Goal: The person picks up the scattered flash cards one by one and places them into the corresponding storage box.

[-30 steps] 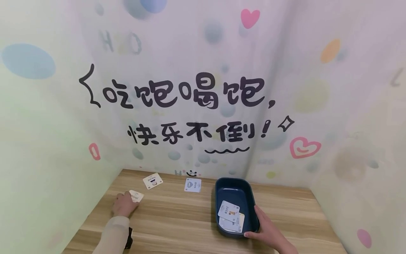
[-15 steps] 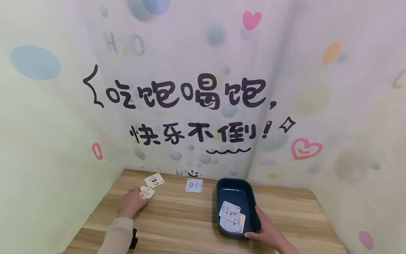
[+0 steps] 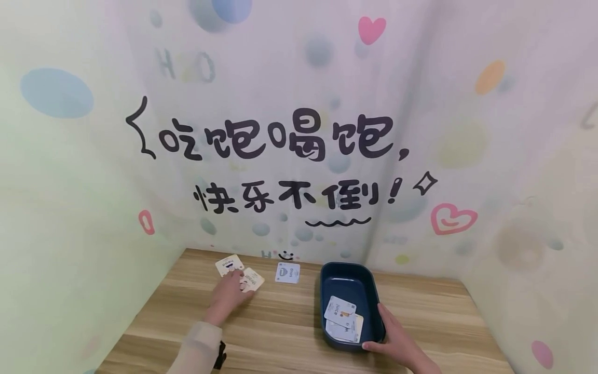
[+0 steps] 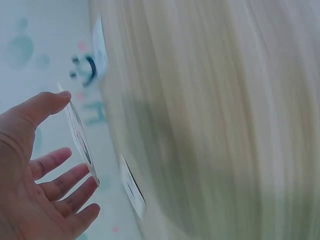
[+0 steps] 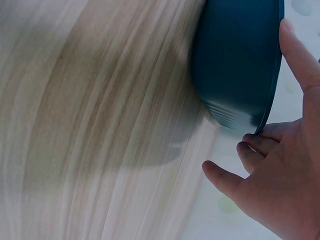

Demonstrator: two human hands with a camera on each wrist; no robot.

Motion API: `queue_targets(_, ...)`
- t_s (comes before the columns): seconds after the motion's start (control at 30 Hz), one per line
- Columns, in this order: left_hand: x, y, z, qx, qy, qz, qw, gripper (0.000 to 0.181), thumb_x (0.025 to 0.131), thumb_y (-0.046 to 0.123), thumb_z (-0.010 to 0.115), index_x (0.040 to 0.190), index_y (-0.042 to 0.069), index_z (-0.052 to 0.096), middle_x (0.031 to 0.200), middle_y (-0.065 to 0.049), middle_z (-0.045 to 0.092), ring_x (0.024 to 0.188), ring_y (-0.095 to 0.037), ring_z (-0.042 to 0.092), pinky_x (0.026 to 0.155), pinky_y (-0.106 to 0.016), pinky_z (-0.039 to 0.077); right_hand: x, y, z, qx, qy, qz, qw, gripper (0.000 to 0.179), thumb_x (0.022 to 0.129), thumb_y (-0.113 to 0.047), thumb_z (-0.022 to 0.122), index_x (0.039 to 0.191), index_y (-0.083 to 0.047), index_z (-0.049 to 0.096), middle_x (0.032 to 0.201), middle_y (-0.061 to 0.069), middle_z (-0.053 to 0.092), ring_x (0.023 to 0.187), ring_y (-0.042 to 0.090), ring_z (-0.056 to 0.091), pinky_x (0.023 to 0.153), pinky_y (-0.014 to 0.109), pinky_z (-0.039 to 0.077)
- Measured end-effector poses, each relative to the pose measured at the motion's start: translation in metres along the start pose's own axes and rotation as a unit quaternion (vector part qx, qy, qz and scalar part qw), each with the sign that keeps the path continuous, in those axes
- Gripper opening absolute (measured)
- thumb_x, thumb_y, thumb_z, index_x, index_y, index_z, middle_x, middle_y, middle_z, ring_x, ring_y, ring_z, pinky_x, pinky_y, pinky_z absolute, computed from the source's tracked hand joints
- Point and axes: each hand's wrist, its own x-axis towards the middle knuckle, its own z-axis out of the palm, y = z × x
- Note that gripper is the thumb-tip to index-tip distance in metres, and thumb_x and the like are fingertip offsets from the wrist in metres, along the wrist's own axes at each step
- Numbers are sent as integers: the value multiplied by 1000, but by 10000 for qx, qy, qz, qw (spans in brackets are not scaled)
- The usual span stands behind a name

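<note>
My left hand [image 3: 228, 297] pinches a small picture card [image 3: 254, 280] marked "throat" between thumb and fingers. In the left wrist view this card [image 4: 80, 135] is tilted almost edge-on, the thumb at its upper end and fingertips by its lower end. Just beyond, a "head" card [image 3: 229, 264] lies on the table, partly overlapped by the fingers. To the right lies a pale blue "soup" card [image 3: 287, 272]. A dark blue tray [image 3: 345, 286] contains several cards, a "juice" card [image 3: 337, 307] on top. My right hand [image 3: 396, 337] holds the tray's near right corner, thumb and fingers at the rim.
The wood-grain table [image 3: 271, 327] runs back to a printed curtain [image 3: 289, 78] with black lettering, which also closes off both sides. A black strap [image 3: 220, 356] sits at the left wrist, beside a cream sleeve [image 3: 198, 348].
My left hand has moved right with the "throat" card, from the table's left side past the front of the "head" card. The right hand stays at the tray. The view shifts slightly.
</note>
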Motion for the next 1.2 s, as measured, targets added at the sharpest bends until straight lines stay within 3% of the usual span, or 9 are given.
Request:
queue_targets(0.3,-5,59,20,-118,-152,559,9982,66,76,37,84,129,6,59,130,-20,61,116,-38,60,97,-53,52,-1,1,0,-15,25,-76,10000,115,74,-52,83,154,6,24,158,32,26,142,53,32,111,68,35)
queue_targets(0.63,-14,115,21,-136,-221,1354,9905,65,75,41,84,125,9,59,125,-14,64,104,-27,62,87,-44,54,0,1,1,-41,46,-35,10000,116,73,-52,83,154,5,24,159,32,26,142,53,32,111,68,35)
queue_targets(0.8,-24,139,27,16,-372,1709,9846,64,76,43,83,126,11,59,123,-8,63,100,-22,60,83,-39,55,0,1,0,-30,52,-26,10000,116,73,-52,83,154,5,24,159,32,26,142,53,32,111,68,34)
queue_targets(1.07,-37,172,42,410,-756,2009,9758,67,76,49,82,130,17,57,130,-5,62,113,-21,61,94,-38,55,1,1,1,-89,55,-19,9999,116,73,-53,83,154,5,24,158,32,27,142,52,33,111,67,35)
queue_targets(1.2,-43,184,50,413,-892,2153,9716,67,76,49,82,129,18,57,128,-3,63,109,-18,61,94,-35,55,1,0,0,-93,25,10,10000,116,73,-54,83,154,5,24,158,32,27,142,52,34,110,67,36)
